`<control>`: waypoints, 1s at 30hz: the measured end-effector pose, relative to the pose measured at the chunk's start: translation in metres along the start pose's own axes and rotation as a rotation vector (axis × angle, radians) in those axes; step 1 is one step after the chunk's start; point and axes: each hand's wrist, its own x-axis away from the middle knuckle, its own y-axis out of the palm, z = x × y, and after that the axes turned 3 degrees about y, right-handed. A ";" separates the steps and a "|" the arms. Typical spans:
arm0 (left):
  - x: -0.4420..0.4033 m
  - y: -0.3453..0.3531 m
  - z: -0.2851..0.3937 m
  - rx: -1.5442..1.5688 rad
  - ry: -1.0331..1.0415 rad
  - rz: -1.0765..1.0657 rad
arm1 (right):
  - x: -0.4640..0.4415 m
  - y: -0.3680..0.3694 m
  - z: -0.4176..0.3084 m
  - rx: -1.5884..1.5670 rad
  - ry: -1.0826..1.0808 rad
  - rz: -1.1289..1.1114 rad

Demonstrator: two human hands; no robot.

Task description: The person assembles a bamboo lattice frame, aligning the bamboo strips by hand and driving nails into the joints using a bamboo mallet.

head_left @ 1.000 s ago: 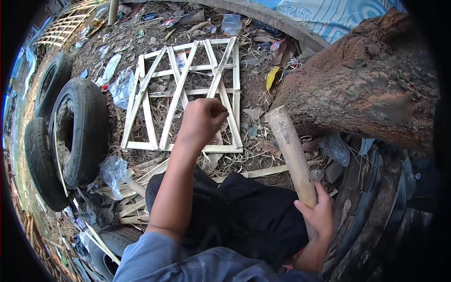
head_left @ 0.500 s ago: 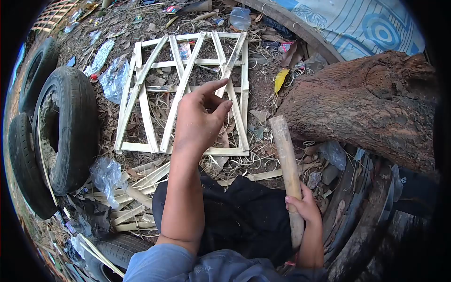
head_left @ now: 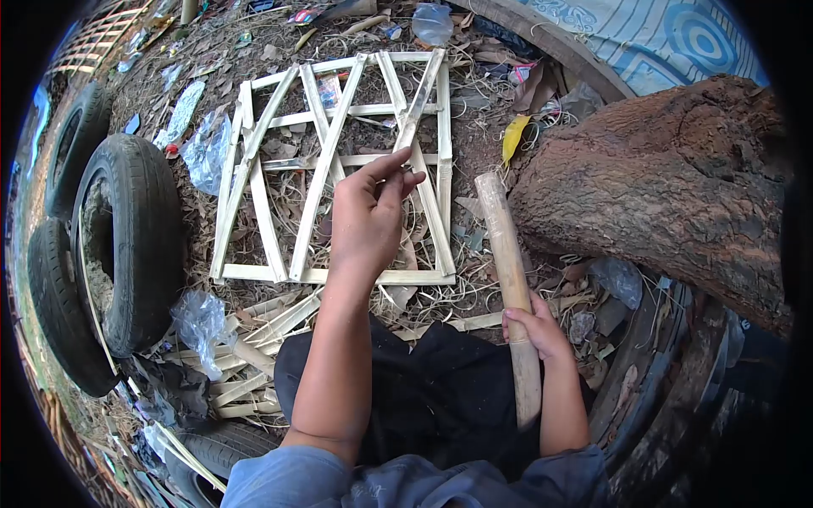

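My left hand (head_left: pixel 370 216) hovers over a lattice frame (head_left: pixel 326 161) of pale split-bamboo strips lying on the ground. Its fingers are loosely bent toward the right, the thumb close to them, and I see nothing held. The frame has crossed diagonal slats between its outer bars; my hand and forearm hide part of its lower middle. In my right hand (head_left: pixel 539 328) is a thick bamboo stick (head_left: pixel 508 254), gripped below its middle. The stick slants up and left, its lower end over my dark-clothed lap (head_left: pixel 423 381).
Old tyres (head_left: pixel 140 245) stand on the left. A thick tree trunk (head_left: pixel 652 195) fills the right, near a blue and white patterned sheet (head_left: pixel 644 34). Loose bamboo strips (head_left: pixel 254 394) lie by my lap. Plastic bags (head_left: pixel 201 326), leaves and litter cover the soil.
The bamboo stick has risen a little and shifted left with my right hand. My left hand has moved slightly right and down, its thumb drawing nearer the fingers. The view has shifted slightly.
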 end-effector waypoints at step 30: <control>-0.064 0.049 -0.116 0.245 -0.370 0.055 | -0.081 -0.037 0.017 -0.242 0.141 -0.347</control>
